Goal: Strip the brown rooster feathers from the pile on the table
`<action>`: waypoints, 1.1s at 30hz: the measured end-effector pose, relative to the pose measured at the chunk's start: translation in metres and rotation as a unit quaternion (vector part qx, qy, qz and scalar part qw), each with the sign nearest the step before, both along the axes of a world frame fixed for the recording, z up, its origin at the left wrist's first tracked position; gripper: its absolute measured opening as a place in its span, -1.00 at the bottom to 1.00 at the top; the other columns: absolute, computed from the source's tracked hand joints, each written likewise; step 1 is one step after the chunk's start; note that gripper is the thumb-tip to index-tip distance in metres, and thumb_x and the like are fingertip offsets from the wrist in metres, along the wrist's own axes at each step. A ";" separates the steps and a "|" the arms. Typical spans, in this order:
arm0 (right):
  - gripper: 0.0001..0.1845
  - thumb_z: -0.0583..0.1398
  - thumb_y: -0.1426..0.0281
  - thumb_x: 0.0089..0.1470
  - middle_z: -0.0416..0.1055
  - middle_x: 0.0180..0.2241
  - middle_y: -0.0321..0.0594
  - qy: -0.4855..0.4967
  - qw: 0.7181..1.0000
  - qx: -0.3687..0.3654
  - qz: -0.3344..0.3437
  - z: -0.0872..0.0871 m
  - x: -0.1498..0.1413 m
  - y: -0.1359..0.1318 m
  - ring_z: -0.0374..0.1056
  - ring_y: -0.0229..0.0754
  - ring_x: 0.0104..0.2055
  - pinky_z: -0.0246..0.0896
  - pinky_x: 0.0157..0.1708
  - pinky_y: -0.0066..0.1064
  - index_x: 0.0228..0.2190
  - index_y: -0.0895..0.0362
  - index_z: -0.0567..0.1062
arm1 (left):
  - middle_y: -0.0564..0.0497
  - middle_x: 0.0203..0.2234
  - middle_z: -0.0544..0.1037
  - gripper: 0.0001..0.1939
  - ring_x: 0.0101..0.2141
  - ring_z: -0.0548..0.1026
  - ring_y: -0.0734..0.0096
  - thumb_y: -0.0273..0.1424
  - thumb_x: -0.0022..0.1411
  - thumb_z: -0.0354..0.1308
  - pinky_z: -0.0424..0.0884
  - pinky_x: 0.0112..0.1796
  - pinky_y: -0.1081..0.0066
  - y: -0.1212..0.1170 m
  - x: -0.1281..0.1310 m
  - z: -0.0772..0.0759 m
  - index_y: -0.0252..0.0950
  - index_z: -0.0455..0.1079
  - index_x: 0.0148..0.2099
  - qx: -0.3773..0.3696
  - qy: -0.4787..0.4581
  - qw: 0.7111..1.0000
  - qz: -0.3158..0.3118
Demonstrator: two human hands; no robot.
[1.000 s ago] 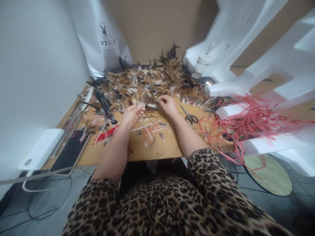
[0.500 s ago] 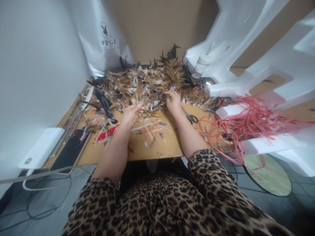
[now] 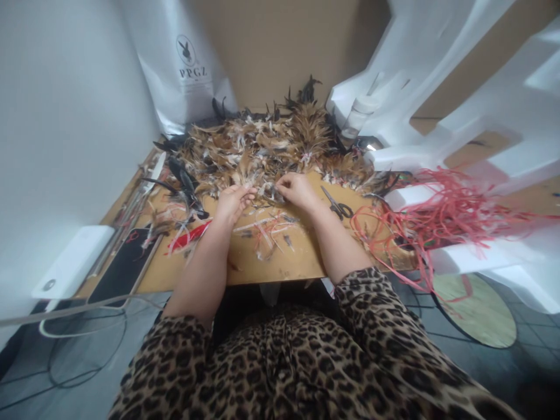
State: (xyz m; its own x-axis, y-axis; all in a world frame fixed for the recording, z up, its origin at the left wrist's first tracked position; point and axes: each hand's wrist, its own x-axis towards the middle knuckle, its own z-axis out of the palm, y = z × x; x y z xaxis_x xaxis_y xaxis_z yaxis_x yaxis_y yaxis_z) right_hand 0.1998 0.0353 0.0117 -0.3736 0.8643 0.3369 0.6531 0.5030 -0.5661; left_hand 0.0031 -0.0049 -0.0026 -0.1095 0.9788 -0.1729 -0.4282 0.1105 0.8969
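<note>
A large heap of brown feathers (image 3: 262, 137), mixed with white and black ones, covers the back of the wooden table. My left hand (image 3: 236, 203) is closed in a pinch on a small bunch of brown feathers (image 3: 245, 170), whose tips fan out above the fingers. To its right, at the near edge of the heap, my right hand (image 3: 295, 189) has thumb and fingertips pressed together among pale and grey feathers; whatever is in them is too small to make out. Black scissors (image 3: 339, 205) lie on the table just right of that hand.
Tangled pink ribbon strips (image 3: 455, 216) hang over white foam pieces (image 3: 485, 254) at right. Feather scraps and strips (image 3: 266, 230) litter the table (image 3: 301, 262) near its front edge. A dark phone (image 3: 125, 265) and a white power bank (image 3: 74, 262) lie left. Behind stands a white bag (image 3: 188, 76).
My right hand has moved left and slightly down, toward my left hand, and its fingers have drawn together. The left hand keeps its pinch in the same spot.
</note>
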 end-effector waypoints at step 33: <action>-0.63 0.34 0.19 -0.37 0.28 -0.67 -0.42 0.482 0.816 -0.315 -0.054 -0.013 -0.024 0.004 0.15 -0.41 -0.64 -0.10 -0.67 -0.57 -0.56 0.13 0.33 | -0.11 -0.45 0.58 -0.87 -0.57 0.46 0.65 -0.44 0.03 0.25 0.31 -0.58 0.68 -0.003 0.009 0.000 -0.44 0.43 -0.40 -0.008 0.031 0.998 -0.058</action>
